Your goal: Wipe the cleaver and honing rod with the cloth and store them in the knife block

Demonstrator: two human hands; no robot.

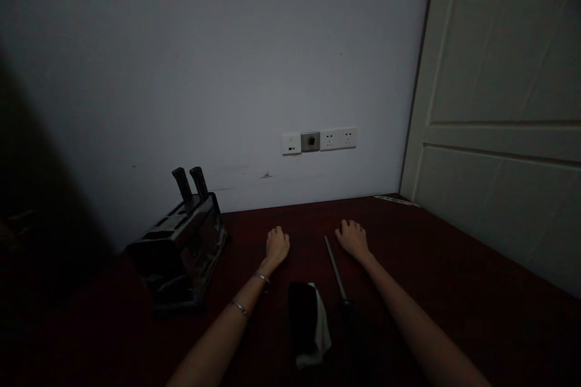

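Evidently the dark red bench (pixel 245 230) carries everything within reach, and its dim light calls for unhurried, looked-for movements. On the left stands the slotted knife block (pixel 178 257), near the wall (pixel 218 72), with two dark handles (pixel 182 184) rising from its top; anyone taking hold there does best to lift straight along the slot. Between the forearms, close to the body, lies a dark block-like object (pixel 303 317) with a pale cloth (pixel 322 329) along its right side; what it is, the shadow hides, so it deserves a careful touch. Just right of it lies the slim metal rod (pixel 336 269), tip pointing away, its dark handle fading into shadow; a sound hold would be at that handle, clear of the shaft. Smallest come the hands. The right hand (pixel 354 239) rests beside the rod's tip, thumb spread, its grip loose with nothing visible in it. The left hand (pixel 278 245) rests on the bench, fingers bent; how closed its grip is, I cannot tell.
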